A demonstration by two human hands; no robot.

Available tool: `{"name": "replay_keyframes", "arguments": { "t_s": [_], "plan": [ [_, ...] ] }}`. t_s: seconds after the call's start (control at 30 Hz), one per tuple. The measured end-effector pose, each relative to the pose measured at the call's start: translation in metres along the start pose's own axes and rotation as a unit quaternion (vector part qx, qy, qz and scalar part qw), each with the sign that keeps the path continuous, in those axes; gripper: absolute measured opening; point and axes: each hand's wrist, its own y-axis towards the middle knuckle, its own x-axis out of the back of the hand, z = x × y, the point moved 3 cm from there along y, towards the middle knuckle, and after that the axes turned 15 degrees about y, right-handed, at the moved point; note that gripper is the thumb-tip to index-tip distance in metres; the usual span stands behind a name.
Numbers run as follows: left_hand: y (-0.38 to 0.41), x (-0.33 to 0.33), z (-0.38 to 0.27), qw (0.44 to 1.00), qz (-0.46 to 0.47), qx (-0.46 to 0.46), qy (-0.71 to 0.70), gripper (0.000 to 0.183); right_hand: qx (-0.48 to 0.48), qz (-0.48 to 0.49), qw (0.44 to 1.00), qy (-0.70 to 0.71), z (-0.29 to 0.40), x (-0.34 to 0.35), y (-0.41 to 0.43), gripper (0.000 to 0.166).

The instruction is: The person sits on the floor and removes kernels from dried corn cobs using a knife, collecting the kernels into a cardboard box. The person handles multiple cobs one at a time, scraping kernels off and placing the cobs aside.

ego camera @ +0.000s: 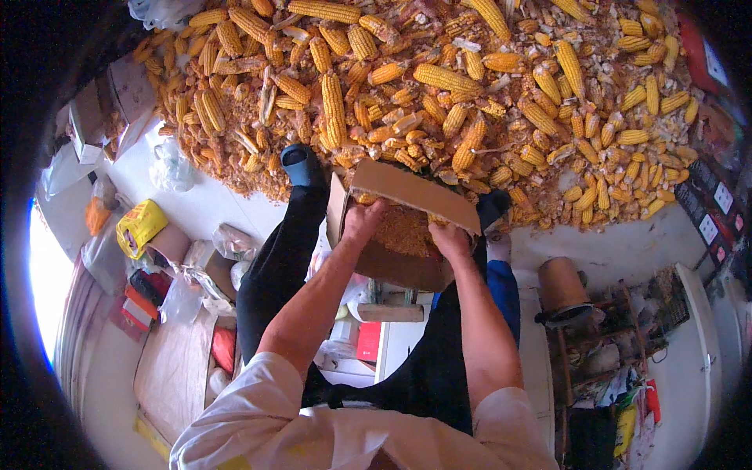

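A cardboard box (405,272) stands between my knees, with loose corn kernels (405,232) inside. Its far flap (411,191) leans up over the opening. My left hand (363,222) is inside the box's left side, fingers curled at a yellow ear of corn (367,198) mostly hidden by the hand and flap. On the right side, my right hand (451,239) is closed at another piece of corn (436,219), of which only a little shows. Beyond the box spreads a big heap of corn ears (446,79), mixed with bare cobs and loose kernels.
A wooden stool (390,312) is under the box. Another person's blue-clothed leg (502,299) is close on my right. Plastic bags (170,167), a yellow bag (141,228) and boxes lie left. At right are a bucket (563,285) and a cluttered rack (611,346).
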Motion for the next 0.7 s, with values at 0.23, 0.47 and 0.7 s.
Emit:
{"name": "replay_keyframes", "arguments": {
  "t_s": [0.23,0.47,0.7],
  "plan": [
    [-0.054,0.035,-0.024,0.998,0.038,-0.053,-0.007,0.035,0.017,-0.011,0.999,-0.026,-0.018,-0.015,-0.039,0.065],
    [-0.132,0.061,0.028,0.992,0.124,-0.021,-0.012,0.043,-0.135,0.106,0.979,-0.108,-0.003,-0.007,-0.159,0.061],
    [-0.172,0.136,-0.103,0.978,0.164,-0.069,-0.105,0.043,-0.036,0.020,0.978,0.206,0.015,0.032,-0.213,0.048]
  ]
}}
